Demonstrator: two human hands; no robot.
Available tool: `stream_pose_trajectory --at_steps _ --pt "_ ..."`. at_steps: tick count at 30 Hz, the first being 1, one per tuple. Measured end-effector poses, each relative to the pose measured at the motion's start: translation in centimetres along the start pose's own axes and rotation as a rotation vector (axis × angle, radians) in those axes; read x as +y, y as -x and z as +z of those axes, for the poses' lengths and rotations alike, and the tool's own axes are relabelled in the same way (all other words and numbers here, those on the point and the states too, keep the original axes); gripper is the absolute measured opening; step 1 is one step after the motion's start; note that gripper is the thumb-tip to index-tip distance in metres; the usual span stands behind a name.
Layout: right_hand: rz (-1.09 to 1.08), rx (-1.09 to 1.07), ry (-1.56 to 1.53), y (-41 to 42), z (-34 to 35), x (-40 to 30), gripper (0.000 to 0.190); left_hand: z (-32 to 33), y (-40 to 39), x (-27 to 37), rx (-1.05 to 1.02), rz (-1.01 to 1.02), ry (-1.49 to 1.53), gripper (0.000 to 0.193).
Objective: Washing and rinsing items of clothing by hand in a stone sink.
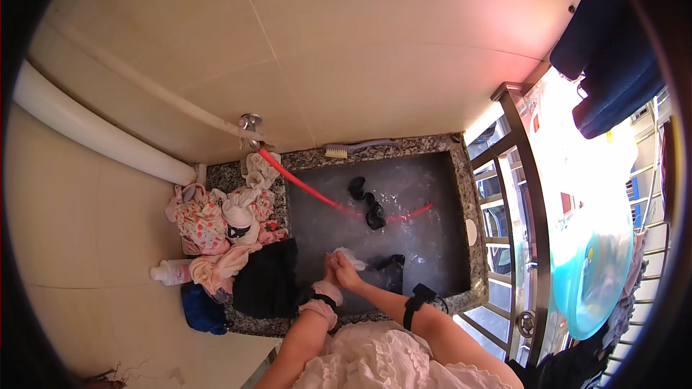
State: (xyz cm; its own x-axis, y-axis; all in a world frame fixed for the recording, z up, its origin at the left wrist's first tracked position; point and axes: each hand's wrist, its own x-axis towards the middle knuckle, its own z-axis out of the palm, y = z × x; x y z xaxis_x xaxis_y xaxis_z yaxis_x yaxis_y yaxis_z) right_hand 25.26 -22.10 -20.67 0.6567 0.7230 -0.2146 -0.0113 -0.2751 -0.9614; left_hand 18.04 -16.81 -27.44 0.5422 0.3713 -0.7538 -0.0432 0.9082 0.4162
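My left hand (pixel 330 274) and my right hand (pixel 347 273) are pressed together over the near part of a stone sink (pixel 476 275) full of cloudy water. A small white cloth (pixel 352 259) is gripped between them, its loose end sticking out past the fingers. Much of the left hand is hidden behind the right. Dark fabric (pixel 394 270) lies partly under the water just right of my hands. Farther off, another black cloth item (pixel 374 215) breaks the surface. A red hose (pixel 303 183) runs from the wall tap (pixel 251 125) into the water.
Left of the water, a pile of clothes (pixel 203 221) and a black garment (pixel 267 281) cover the granite ledge. A white bottle (pixel 174 272) and a blue cloth (pixel 203 308) are beside them. A scrub brush (pixel 362 147) rests on the back rim. Metal railings (pixel 521 216) rise at right.
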Motion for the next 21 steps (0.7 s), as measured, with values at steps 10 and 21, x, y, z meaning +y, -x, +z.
stream_pose_trajectory --at_steps 10,21 --pt "0.124 0.002 0.819 -4.1 -11.9 0.1 0.014 6.5 1.5 -2.1 0.154 0.045 -0.091 0.03" --pt "0.132 -0.203 0.631 -0.1 -11.8 -0.5 0.026 2.6 2.0 -2.7 0.031 0.338 -1.973 0.08"
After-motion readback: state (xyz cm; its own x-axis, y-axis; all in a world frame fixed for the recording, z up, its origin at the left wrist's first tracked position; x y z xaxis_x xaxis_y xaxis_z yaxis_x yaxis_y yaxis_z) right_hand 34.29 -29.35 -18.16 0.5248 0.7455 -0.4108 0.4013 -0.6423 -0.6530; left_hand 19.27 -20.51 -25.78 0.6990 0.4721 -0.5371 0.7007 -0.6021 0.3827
